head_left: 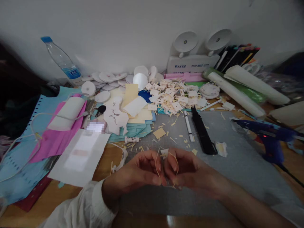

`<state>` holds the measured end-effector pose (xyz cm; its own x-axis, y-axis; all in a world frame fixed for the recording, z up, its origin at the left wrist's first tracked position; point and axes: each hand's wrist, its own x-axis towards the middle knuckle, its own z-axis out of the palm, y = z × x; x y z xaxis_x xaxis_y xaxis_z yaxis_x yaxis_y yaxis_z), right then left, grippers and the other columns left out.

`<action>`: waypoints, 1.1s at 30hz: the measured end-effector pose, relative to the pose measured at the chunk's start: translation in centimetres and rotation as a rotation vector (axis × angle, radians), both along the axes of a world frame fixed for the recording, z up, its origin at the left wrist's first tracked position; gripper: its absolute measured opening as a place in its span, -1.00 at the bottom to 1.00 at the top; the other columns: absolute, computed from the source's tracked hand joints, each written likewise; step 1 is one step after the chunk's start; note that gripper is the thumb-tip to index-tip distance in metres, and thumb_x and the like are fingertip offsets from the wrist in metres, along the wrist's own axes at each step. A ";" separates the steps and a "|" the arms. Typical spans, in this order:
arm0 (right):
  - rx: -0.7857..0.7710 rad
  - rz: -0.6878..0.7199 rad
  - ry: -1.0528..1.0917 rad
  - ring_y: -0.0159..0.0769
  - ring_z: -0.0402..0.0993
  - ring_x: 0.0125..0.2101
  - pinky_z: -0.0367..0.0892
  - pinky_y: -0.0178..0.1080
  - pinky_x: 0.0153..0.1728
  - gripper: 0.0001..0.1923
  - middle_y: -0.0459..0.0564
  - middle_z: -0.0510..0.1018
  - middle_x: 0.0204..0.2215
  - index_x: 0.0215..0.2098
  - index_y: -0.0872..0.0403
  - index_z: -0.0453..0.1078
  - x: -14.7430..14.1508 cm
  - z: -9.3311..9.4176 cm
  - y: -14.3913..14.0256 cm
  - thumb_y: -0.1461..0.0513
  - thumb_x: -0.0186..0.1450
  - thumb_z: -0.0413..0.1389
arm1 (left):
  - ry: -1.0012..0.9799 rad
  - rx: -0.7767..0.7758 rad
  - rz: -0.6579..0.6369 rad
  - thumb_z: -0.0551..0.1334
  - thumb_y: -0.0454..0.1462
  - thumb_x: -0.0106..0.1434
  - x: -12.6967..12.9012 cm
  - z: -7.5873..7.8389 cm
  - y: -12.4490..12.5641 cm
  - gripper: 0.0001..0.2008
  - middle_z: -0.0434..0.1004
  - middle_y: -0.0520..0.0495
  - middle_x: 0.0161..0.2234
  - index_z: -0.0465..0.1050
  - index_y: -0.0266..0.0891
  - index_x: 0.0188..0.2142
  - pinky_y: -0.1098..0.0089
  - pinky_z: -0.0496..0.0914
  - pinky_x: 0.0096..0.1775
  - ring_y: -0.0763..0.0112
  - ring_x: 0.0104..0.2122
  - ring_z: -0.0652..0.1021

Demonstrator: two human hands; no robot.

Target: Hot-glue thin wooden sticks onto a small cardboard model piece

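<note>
Our left hand (142, 169) and right hand (182, 171) pinch a thin strip (157, 164) together; overbending likely snaps it.

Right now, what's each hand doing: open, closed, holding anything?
Left hand: fingers curled closed, pinching a thin yellowish strip.
Right hand: fingers curled closed, pinching the same strip where it loops over the fingers.
</note>
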<state>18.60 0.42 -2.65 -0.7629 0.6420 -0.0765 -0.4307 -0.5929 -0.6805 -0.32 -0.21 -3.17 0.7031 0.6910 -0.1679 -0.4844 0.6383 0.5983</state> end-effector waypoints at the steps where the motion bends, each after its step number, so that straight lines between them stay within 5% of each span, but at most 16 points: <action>1: 0.001 0.028 0.010 -0.49 0.33 -0.47 0.18 -0.41 -0.48 -0.77 -0.14 0.40 -0.46 -0.38 0.09 0.24 0.0 0.0 0.0 0.32 0.17 0.25 | -0.001 0.001 -0.024 0.45 -0.36 -0.01 -0.1 0.0 0.0 -0.76 0.54 0.02 -0.49 0.39 -0.29 -0.43 0.55 0.35 -0.37 0.55 -0.51 0.53; 13: -0.073 0.168 0.080 -0.51 0.29 -0.54 0.19 -0.43 -0.50 -0.72 -0.12 0.41 -0.50 -0.37 0.11 0.30 0.5 0.5 0.1 0.21 0.09 0.31 | -0.062 -0.030 -0.262 0.48 -0.29 -0.06 -0.7 -0.1 -0.4 -0.76 0.53 -0.01 -0.54 0.47 -0.25 -0.42 0.50 0.35 -0.46 0.49 -0.58 0.51; 16: -0.087 0.128 0.073 -0.43 0.34 -0.47 0.23 -0.35 -0.40 -0.71 -0.08 0.39 -0.48 -0.37 0.16 0.35 0.7 0.6 0.1 0.10 0.13 0.24 | -0.022 -0.051 -0.286 0.47 -0.29 -0.05 -0.9 0.0 -0.5 -0.76 0.52 -0.02 -0.52 0.50 -0.24 -0.38 0.47 0.37 -0.45 0.47 -0.55 0.52; 21: -0.071 0.100 0.027 -0.48 0.23 -0.59 0.19 -0.37 -0.50 -0.72 -0.15 0.29 -0.60 -0.45 0.14 0.32 0.8 0.6 0.0 0.09 0.28 0.09 | 0.019 -0.053 -0.330 0.46 -0.25 -0.03 -0.8 0.6 -0.4 -0.77 0.50 0.02 -0.53 0.51 -0.25 -0.38 0.46 0.37 -0.47 0.48 -0.60 0.49; 27: 0.117 0.073 -0.202 -0.52 0.15 -0.60 0.05 -0.42 -0.61 -0.73 -0.16 0.30 -0.61 -0.51 0.13 0.31 1.0 1.1 0.1 0.13 0.25 0.15 | 0.145 0.102 -0.227 0.30 -0.04 0.14 -0.4 1.4 -0.5 -0.66 0.43 0.00 -0.60 0.49 -0.32 -0.43 0.51 0.29 -0.55 0.53 -0.66 0.42; 33: 0.175 0.065 -0.274 -0.51 0.07 -0.64 -0.05 -0.39 -0.64 -0.71 -0.19 0.26 -0.66 -0.56 0.10 0.29 1.5 1.1 0.2 0.10 0.18 0.19 | 0.440 0.294 -0.124 0.24 -0.09 0.23 -0.7 3.2 -1.3 -0.68 0.43 -0.01 -0.57 0.49 -0.31 -0.49 0.55 0.22 -0.57 0.58 -0.64 0.37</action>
<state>20.05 0.66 -1.51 -0.7691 0.6141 -0.1771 -0.1829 -0.4770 -0.8597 -1.06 -1.52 0.07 0.6890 0.6698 -0.2769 -0.0799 0.4500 0.8895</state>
